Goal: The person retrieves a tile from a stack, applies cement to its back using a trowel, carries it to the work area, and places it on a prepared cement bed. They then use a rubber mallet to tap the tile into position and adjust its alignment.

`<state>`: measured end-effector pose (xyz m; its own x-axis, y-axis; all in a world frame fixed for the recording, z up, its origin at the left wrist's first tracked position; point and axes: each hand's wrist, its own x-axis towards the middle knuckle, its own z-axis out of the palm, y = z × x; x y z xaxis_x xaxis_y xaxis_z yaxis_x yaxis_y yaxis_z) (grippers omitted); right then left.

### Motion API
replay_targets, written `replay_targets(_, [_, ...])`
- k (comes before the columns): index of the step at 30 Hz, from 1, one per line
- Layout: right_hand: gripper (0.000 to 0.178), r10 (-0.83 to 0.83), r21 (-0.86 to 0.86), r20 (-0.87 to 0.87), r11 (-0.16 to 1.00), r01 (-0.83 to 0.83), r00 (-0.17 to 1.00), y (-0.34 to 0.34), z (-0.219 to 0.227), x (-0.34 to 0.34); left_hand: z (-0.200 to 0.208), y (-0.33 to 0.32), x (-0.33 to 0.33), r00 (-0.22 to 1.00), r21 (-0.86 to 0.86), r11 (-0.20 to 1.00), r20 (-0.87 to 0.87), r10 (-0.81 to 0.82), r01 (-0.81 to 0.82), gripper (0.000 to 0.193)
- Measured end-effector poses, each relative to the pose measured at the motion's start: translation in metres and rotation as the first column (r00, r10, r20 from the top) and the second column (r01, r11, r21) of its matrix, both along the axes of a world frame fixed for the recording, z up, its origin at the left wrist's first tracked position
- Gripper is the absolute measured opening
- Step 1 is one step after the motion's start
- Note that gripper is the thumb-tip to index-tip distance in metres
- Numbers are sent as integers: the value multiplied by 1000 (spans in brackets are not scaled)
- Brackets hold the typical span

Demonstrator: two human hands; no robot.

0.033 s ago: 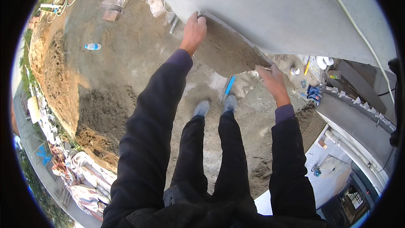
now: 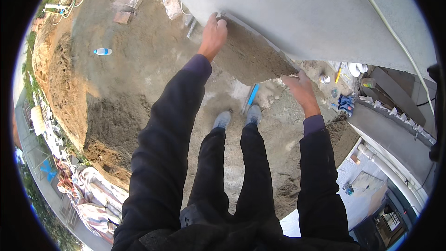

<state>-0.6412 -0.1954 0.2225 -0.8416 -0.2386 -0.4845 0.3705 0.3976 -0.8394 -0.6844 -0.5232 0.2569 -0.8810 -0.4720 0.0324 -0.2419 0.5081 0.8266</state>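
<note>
Both my hands grip a flat grey-brown slab (image 2: 253, 52) at opposite ends. Its long pale edge lies along the plain grey wall (image 2: 302, 11); whether it touches the wall I cannot tell. My left hand (image 2: 213, 37) is closed round the far left corner, fingertips partly hidden. At the near right corner my right hand (image 2: 302, 92) is closed on the slab, its fingers at the edge. A blue-handled tool (image 2: 253, 94) lies on the ground beside my shoes, just below the slab.
On the left are a plastic bottle (image 2: 102, 51) and brick-like blocks (image 2: 123, 17). To the right lie a small can (image 2: 324, 78), a yellow-handled tool (image 2: 338, 74) and a blue cloth-like bundle (image 2: 346, 103). A pale hose (image 2: 388, 21) runs down the wall. A dirt bank (image 2: 69, 107) rises left.
</note>
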Motion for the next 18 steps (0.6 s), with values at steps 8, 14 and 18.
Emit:
replay_targets(8, [82,46,138,-57,990,-38,997,9,-11,-17,2,6,5,997,103,992,19,-76,74,71])
replay_targets(14, [85,-205,-93,-22,975,202,979,14,-14,15,0,47,121,997,45,999,-74,33,-29,70])
replay_targets(18, [94,-277,-255,424,877,407,862,-6,-8,71,35,89,207,996,50,998,-89,31,-27,67])
